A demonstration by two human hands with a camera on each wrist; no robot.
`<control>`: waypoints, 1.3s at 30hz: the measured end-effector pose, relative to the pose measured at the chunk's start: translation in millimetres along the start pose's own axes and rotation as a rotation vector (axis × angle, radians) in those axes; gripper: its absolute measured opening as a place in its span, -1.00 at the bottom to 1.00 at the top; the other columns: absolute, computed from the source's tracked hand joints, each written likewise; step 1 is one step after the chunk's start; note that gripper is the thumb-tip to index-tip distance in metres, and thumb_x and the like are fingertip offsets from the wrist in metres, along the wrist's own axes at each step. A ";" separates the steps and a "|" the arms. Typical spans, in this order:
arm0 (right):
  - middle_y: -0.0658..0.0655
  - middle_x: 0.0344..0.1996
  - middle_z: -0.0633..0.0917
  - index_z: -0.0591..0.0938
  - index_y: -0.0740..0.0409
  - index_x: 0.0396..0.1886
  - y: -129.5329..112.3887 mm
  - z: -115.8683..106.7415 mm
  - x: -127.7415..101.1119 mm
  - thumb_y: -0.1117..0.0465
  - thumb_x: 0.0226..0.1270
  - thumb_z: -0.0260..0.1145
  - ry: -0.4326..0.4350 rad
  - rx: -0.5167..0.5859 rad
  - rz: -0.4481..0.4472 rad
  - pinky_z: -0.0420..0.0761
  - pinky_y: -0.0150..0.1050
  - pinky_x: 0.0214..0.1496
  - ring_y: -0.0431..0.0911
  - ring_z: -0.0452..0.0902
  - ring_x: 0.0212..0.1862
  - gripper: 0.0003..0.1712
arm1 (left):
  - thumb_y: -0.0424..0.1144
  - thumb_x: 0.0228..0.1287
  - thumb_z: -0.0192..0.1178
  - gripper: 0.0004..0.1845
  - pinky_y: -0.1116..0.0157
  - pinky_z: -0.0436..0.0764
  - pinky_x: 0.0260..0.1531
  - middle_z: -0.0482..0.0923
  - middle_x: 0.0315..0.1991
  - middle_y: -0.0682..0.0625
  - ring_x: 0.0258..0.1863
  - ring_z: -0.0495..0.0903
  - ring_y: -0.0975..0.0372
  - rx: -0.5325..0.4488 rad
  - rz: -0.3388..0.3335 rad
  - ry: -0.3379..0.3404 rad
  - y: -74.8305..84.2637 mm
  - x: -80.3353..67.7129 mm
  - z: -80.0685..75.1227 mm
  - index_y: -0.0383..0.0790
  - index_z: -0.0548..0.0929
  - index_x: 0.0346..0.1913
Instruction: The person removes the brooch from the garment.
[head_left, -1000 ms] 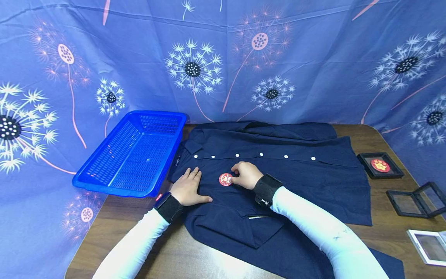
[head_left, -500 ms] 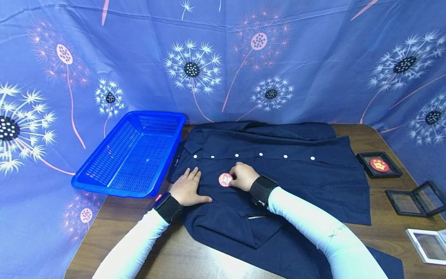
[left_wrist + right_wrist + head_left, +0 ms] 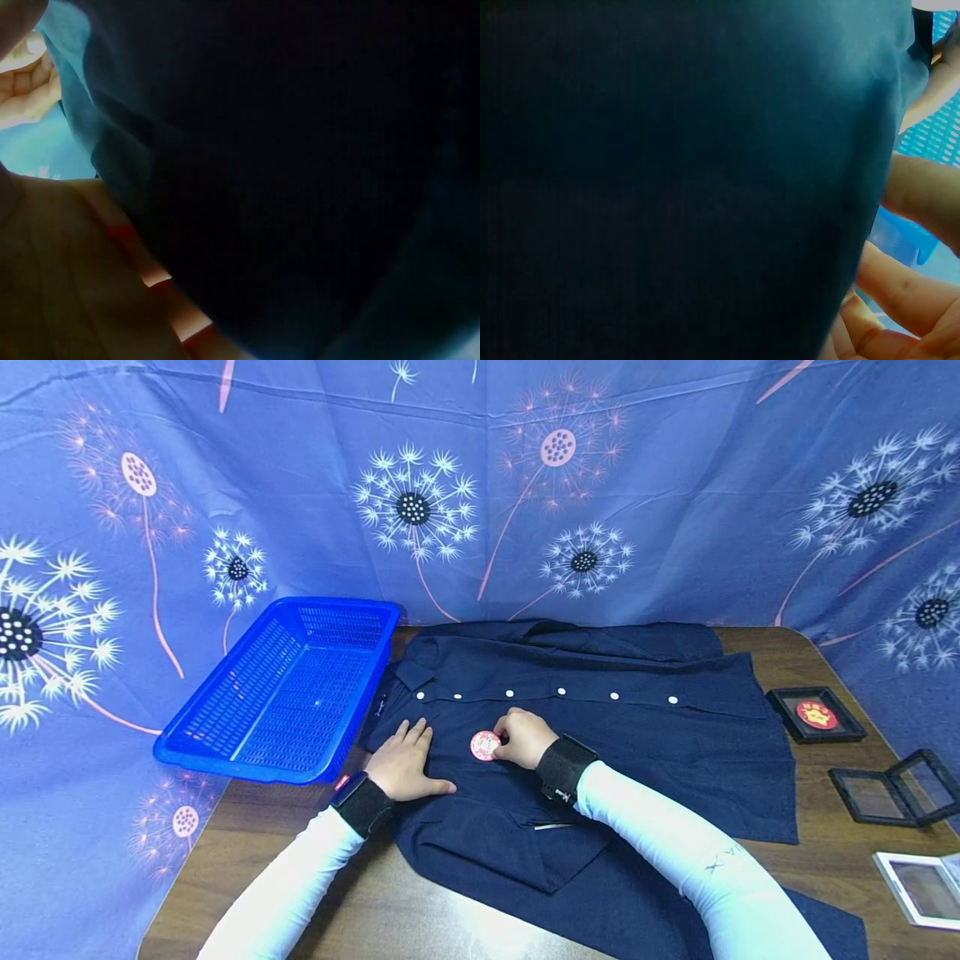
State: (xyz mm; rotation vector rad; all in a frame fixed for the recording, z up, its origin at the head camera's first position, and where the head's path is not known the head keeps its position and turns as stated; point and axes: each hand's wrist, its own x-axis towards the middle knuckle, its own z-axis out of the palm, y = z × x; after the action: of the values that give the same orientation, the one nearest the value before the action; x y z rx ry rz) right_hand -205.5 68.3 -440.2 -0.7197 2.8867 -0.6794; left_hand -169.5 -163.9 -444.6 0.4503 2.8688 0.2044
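- Right hand (image 3: 525,737): fingers curled, grip pinching the right edge of the round badge (image 3: 485,745), which sits on the shirt front just left of the fingertips.
- Left hand (image 3: 405,764): grip holds nothing, fingers straight, palm pressed flat on the shirt (image 3: 600,752) near the collar end, just left of the badge, not touching it.
- Badge: small, round, red with a white rim and a light figure in the middle; print too small to read. It lies below the button row, between the two hands.
- Shirt: dark navy, white buttons in a line, spread across the table (image 3: 420,918) with the collar toward the blue basket (image 3: 285,693).
- Basket: perforated plastic, at the table's left edge, touching the shirt's collar end.
- Right side of the table: black frame (image 3: 816,714) holding a red patch, an open black frame (image 3: 885,793), a white frame (image 3: 918,889) cut off by the picture edge.
- Wrist views: nearly all dark fabric up close; only finger parts and basket slivers show, badge not visible there.
- Badge's right edge is hidden under the right fingers.
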 end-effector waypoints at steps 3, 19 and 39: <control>0.08 -0.47 0.58 0.73 0.23 -0.34 1.0 0.9 0.6 0.20 -0.12 0.55 0.005 0.006 0.006 0.48 -0.24 -0.31 -0.10 0.49 -0.40 -0.69 | 0.43 -0.05 0.29 0.17 -0.10 0.20 0.43 0.12 0.50 -0.30 0.50 0.05 -0.24 0.000 -0.005 -0.007 1.0 1.4 -0.6 -0.39 0.27 0.43; 0.04 -0.53 0.62 0.65 0.18 -0.44 7.8 4.2 4.7 0.27 -0.11 0.50 0.018 0.095 0.044 0.45 -0.28 -0.33 -0.14 0.49 -0.43 -0.79 | 0.30 0.06 0.30 0.02 0.02 0.26 0.43 0.26 0.45 -0.25 0.48 0.20 -0.09 -0.082 0.058 0.064 19.3 9.7 -8.0 -0.40 0.33 0.40; -0.02 -0.62 0.57 0.69 0.23 -0.35 11.8 4.6 7.2 0.38 -0.08 0.45 -0.037 0.278 0.057 0.35 -0.42 -0.44 -0.26 0.39 -0.54 -0.78 | 0.17 0.10 0.36 -0.03 0.08 0.20 0.47 0.21 0.48 -0.25 0.48 0.18 -0.11 -0.071 0.234 0.014 37.7 30.9 4.4 -0.37 0.28 0.43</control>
State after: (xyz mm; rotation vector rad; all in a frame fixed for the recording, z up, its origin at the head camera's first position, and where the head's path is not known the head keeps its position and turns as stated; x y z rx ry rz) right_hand -216.0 72.4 -449.4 -0.6035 2.6897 -1.0207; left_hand -186.3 -118.1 -448.7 0.7728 2.8063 0.3496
